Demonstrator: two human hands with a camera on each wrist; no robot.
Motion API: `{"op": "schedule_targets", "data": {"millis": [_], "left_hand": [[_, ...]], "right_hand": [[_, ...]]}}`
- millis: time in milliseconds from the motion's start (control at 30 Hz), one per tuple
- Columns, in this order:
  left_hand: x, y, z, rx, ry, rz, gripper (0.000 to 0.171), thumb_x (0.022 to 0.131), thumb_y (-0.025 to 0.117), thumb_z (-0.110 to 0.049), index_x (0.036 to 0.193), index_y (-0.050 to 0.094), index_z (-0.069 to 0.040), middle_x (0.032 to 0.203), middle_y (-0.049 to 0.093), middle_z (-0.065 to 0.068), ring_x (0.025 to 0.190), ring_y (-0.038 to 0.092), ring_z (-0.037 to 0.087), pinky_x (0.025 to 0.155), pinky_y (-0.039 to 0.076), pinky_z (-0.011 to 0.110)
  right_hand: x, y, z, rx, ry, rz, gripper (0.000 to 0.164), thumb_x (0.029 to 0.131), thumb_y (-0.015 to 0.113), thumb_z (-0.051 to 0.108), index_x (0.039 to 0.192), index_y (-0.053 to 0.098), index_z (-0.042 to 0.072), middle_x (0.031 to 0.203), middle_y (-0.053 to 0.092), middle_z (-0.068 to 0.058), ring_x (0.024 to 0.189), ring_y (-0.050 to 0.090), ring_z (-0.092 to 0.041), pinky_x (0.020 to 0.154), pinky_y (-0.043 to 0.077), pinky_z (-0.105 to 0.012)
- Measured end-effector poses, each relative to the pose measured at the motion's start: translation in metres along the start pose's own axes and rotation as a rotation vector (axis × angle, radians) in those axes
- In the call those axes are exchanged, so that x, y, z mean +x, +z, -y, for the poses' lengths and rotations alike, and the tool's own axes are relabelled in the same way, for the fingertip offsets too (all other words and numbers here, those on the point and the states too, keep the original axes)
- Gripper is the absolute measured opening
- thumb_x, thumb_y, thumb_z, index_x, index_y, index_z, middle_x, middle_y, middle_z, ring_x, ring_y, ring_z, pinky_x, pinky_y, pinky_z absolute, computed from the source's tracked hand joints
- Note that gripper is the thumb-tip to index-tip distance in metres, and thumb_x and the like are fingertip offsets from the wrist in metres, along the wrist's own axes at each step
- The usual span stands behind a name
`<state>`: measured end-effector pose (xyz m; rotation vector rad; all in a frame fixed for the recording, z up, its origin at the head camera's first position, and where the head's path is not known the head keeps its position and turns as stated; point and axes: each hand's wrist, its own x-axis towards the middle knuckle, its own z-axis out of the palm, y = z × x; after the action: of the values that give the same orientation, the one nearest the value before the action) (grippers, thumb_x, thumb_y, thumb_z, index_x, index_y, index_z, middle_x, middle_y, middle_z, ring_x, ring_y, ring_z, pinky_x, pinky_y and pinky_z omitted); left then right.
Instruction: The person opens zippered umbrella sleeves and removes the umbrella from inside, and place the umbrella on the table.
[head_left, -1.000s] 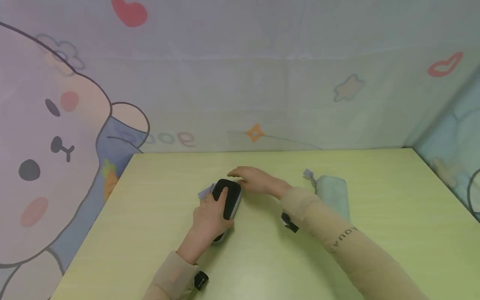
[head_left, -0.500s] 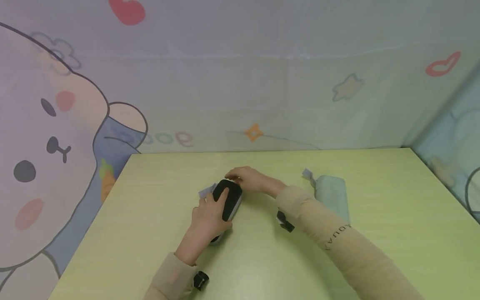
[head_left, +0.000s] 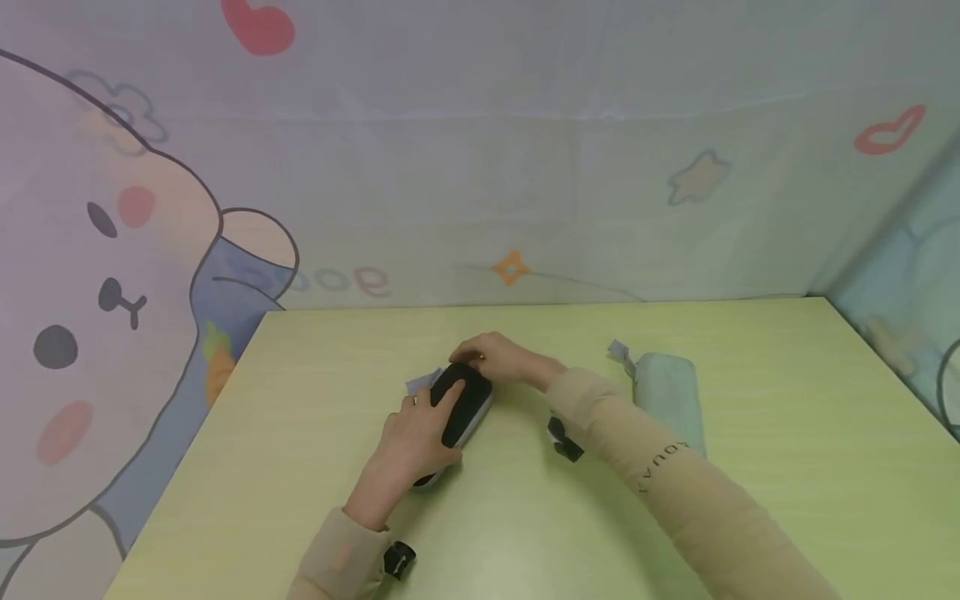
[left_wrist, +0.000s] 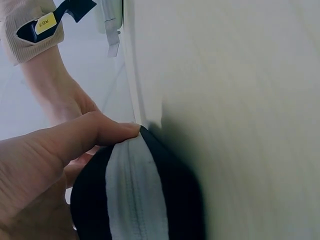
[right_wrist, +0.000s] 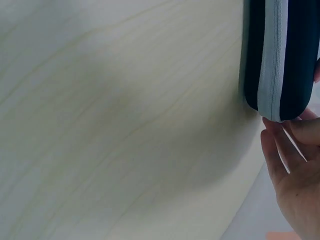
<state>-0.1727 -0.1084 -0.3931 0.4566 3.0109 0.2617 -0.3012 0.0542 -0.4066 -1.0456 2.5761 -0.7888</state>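
A: Two hands on one thing: a black case point(head_left: 461, 408) with a pale grey zip band, lying on the desk point(head_left: 750, 517).

B: Where does it sit against each hand?

A: The left hand point(head_left: 416, 437) lies over its near end, fingers curled round the case, forefinger stretched along the black top. In the left wrist view the thumb point(left_wrist: 85, 132) presses on the end of the zip band. The right hand point(head_left: 498, 358) is at the far end, fingers bent down onto that end and gripping it; in the right wrist view its fingertips point(right_wrist: 295, 132) touch the rounded end of the case.

B: Which way does it run?

A: Its long axis goes from the left hand's palm away to the right hand, slanting slightly rightward as it goes. It lies on its side, zip band facing the right forearm.

B: Anything else close by?

A: A pale green pouch point(head_left: 667, 396) lies beyond the right forearm, well apart from both hands. A small pale flap point(head_left: 422, 382) shows just past the left fingertips.
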Motion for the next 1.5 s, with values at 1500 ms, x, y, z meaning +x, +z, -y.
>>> {"op": "schedule_targets", "data": {"millis": [1500], "left_hand": [[0.001,0.000,-0.001,0.007,-0.004,0.020,0.085,0.078,0.077,-0.031,0.150,0.034,-0.019,0.134,0.047,0.027,0.110,0.053,0.042,0.077,0.050,0.053]], "right_hand": [[0.040,-0.011,-0.002,0.262,0.170,0.280,0.026,0.095,0.043,0.001,0.103,0.068,0.003,0.112,0.065,-0.007,0.102,0.056,-0.015,0.097,0.042,-0.030]]}}
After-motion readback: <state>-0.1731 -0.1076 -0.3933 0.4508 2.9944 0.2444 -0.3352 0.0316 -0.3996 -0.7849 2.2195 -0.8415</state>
